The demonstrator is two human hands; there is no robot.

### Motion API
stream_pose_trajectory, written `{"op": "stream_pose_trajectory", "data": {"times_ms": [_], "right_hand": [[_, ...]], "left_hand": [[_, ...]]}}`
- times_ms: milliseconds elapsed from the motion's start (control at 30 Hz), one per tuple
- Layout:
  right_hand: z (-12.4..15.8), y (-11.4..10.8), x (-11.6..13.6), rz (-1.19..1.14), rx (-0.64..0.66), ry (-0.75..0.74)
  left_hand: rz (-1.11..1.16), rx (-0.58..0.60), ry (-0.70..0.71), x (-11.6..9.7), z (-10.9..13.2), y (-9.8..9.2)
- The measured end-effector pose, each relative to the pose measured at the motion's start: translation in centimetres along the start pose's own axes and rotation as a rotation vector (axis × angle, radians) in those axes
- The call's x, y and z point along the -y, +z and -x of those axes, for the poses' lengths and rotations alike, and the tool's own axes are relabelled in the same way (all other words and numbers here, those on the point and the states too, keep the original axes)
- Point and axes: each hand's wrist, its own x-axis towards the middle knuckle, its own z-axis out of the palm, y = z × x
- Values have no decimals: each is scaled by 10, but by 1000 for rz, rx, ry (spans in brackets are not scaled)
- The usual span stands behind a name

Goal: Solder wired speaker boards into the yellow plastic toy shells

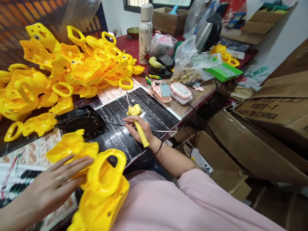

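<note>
Landmark = black mat. Right hand, over the mat's near part, grasps a yellow tool; long axis slantwise, handle end back toward the wrist, thin tip toward the mat's far edge. Left hand, near side and left of the mat, fingers stretched over a yellow shell; thumb hidden, can't tell if it grips. Looped yellow shell lies just right of the left hand, on the mat's near side, long axis running toward the mat, loop end nearest it; left hand is nearer, right hand apart. Black fan at the mat's left, yellow heap beyond, pink phone at its far right
</note>
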Motion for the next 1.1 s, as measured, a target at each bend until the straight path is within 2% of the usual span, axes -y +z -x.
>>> {"op": "stream_pose_trajectory", "data": {"times_ms": [100, 167, 267, 333, 400, 500, 667, 767, 833, 933, 1100], "right_hand": [[10, -10, 14, -249, 123, 27], [19, -17, 22, -298, 213, 32], [33, -22, 32, -235, 340, 22], [42, -20, 39, -173, 391, 6], [51, -14, 45, -112, 407, 4], [59, -7, 50, -65, 383, 52], [61, -6, 50, -176, 360, 168], [60, -11, 56, -293, 283, 281], [57, -19, 61, -369, 214, 310], [50, -42, 68, -356, 96, 274], [42, -83, 60, -245, -24, 251]], "left_hand": [[-22, 26, 99, -11, -16, 26], [-32, 82, 94, -8, -26, 42], [-24, 170, 5, -4, -28, 52], [-40, 207, -98, -9, -24, 53], [-83, 195, -196, -19, -19, 53], [-146, 131, -301, -33, -12, 53], [-169, -19, -327, -47, 0, 48], [-133, -112, -306, -68, -4, 50], [-59, -132, -289, -86, -11, 55], [12, -51, -321, -103, -16, 60], [-22, 176, -341, -103, -3, 51]]}}
